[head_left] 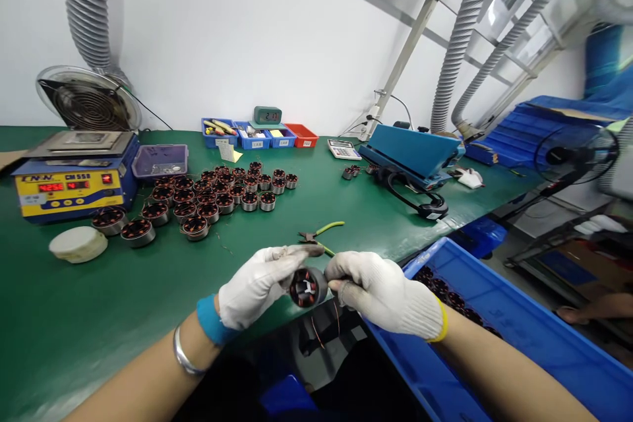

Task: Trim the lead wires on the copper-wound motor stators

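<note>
A round motor stator [305, 288] with a grey metal ring and copper windings is in my white-gloved left hand [266, 280], whose fingers close around its left side and top. At its right edge, my right hand [380, 290], in a white glove with a yellow cuff, has thumb and fingers pinched together. What lies between those fingertips is hidden. Thin copper wires [316, 331] dangle below the stator, over the table's front edge. Just behind the hands lie cutting pliers [316, 233] with green handles, partly covered by the left hand.
Several stators [208, 194] stand grouped on the green table [163, 297]. A heating unit [74, 184] and a white round pad [78, 244] are at left. A blue crate [519, 336] with more stators adjoins the table at right. Small bins [257, 137] line the wall.
</note>
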`<state>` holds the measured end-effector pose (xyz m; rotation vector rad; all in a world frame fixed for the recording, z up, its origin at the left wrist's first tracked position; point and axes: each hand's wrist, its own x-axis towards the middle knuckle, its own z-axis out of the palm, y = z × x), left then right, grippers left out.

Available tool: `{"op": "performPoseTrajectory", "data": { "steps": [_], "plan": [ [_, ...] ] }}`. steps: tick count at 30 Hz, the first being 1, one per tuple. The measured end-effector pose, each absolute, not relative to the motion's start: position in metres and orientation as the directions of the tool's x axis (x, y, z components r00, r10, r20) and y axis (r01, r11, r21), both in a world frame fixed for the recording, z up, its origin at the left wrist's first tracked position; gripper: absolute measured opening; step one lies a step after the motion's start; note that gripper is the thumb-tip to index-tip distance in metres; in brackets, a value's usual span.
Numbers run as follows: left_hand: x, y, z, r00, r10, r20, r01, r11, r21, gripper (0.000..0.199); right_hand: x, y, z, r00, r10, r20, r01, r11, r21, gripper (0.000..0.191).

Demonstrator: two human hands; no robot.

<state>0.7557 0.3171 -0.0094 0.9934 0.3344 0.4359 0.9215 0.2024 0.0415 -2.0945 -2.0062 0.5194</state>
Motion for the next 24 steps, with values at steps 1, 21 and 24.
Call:
{"op": "performPoseTrajectory", "data": {
  "steps": [1, 21, 24],
  "plan": [
    [0.756, 0.318, -0.009, 0.839, 0.535, -0.099, -0.166, 0.424, 0.890, 0.042, 0.922, 0.203, 0.045, -0.005, 0.990, -0.139, 0.927, -0.047, -0.371, 0.013],
    [0.761, 0.319, -0.034, 0.958, 0.164, -0.235, 0.148, 0.419, 0.896, 0.047, 0.903, 0.201, 0.058, -0.206, 0.977, -0.059, 0.906, 0.214, 0.365, 0.006],
    [0.760, 0.315, -0.021, 0.918, 0.390, -0.070, -0.171, 0.550, 0.818, 0.038, 0.909, 0.196, 0.051, -0.199, 0.970, 0.142, 0.926, 0.139, 0.350, 0.009]
  ]
}}
